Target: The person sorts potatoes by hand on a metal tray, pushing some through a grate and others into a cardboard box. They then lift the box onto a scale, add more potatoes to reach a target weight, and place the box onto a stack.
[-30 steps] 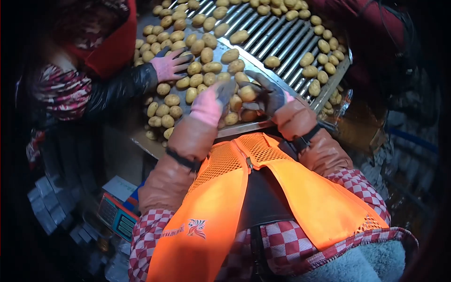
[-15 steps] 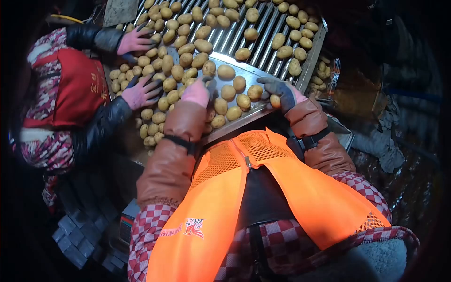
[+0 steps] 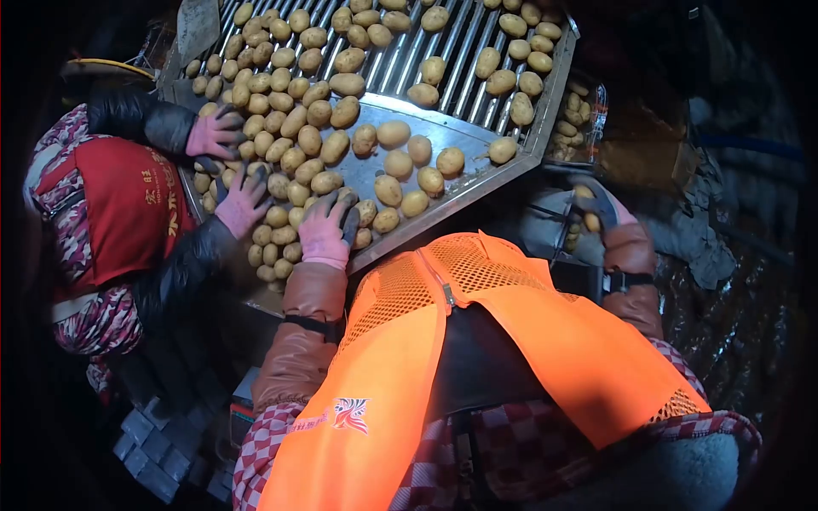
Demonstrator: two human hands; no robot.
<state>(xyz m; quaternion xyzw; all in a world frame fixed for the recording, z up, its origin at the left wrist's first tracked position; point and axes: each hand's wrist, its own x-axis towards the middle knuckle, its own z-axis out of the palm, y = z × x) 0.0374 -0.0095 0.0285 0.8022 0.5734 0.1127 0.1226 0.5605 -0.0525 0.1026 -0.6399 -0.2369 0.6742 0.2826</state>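
Many potatoes (image 3: 394, 133) lie on a metal tray (image 3: 477, 145) below a bed of steel rollers. My left hand (image 3: 325, 230), in a pink and grey glove, rests with spread fingers on potatoes near the tray's lower edge. Off the tray's right side, my right hand (image 3: 603, 204) has its gloved fingers curled round a potato (image 3: 584, 192), above a container (image 3: 545, 223) with more potatoes in it. On the left, a co-worker's two gloved hands (image 3: 240, 203) lie spread on the pile.
Steel rollers (image 3: 460, 64) carry more potatoes at the top. Another container of potatoes (image 3: 573, 123) stands beyond the tray's right rim. A co-worker in a red apron (image 3: 128, 204) leans in from the left. Grey blocks (image 3: 153, 451) are at the lower left.
My right hand has moved right, off the tray to the container, with a potato. My left hand has shifted left and down and opened out. The tray appears further left and up in view.
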